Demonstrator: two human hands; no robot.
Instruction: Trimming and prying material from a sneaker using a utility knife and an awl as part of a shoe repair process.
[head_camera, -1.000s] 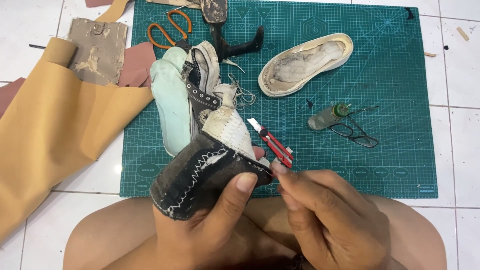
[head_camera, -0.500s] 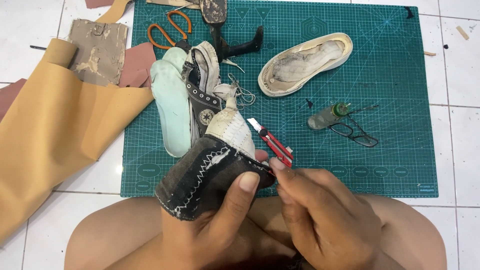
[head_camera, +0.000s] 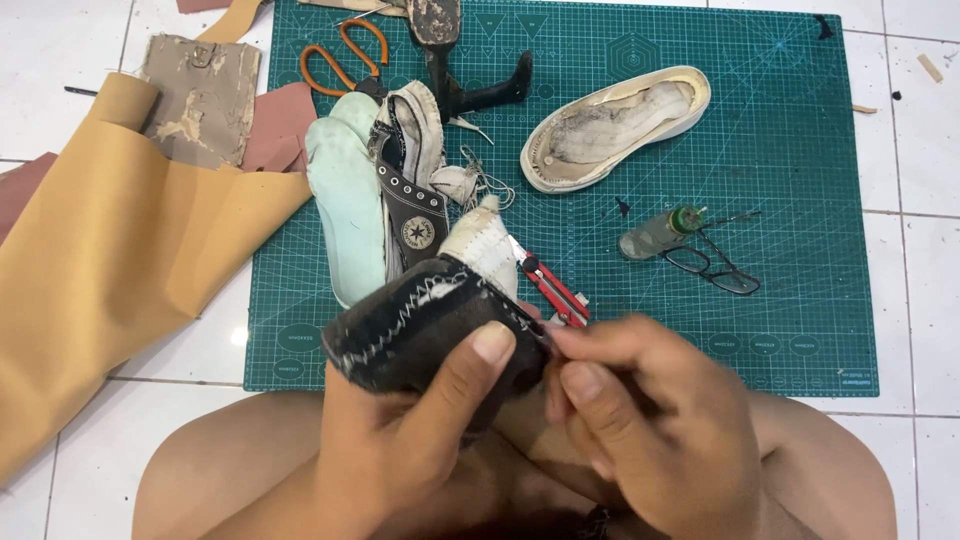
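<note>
A: White floor tiles, green cutting mat (head_camera: 800, 150) on them, person sits at its near edge. What's in the hands?

B: Left hand (head_camera: 400, 440) has a closed grip round a dark shoe upper (head_camera: 420, 325) with white zigzag stitching, thumb pressed on top. Held over the lap, just at the mat's front edge.

A: Right hand (head_camera: 650, 420)?

B: Fingers pinched shut on a red utility knife (head_camera: 548, 290), blade at the seam where the pale toe piece (head_camera: 485, 250) meets the dark cloth.

A: How far along?

B: Judging by the layout, well into taking the shoe apart. White rubber sole (head_camera: 615, 125) already lies separate on the mat, pale green insole (head_camera: 345, 210) out beside a second black upper (head_camera: 412, 215). This piece is still stitched; seam not open that I can see.

A: Rest?

B: Orange-handled scissors (head_camera: 345, 60), black shoe stand (head_camera: 470, 70), small bottle (head_camera: 660, 232), glasses (head_camera: 715, 270). Tan leather sheet (head_camera: 110, 260) on the floor, left of the mat.
</note>
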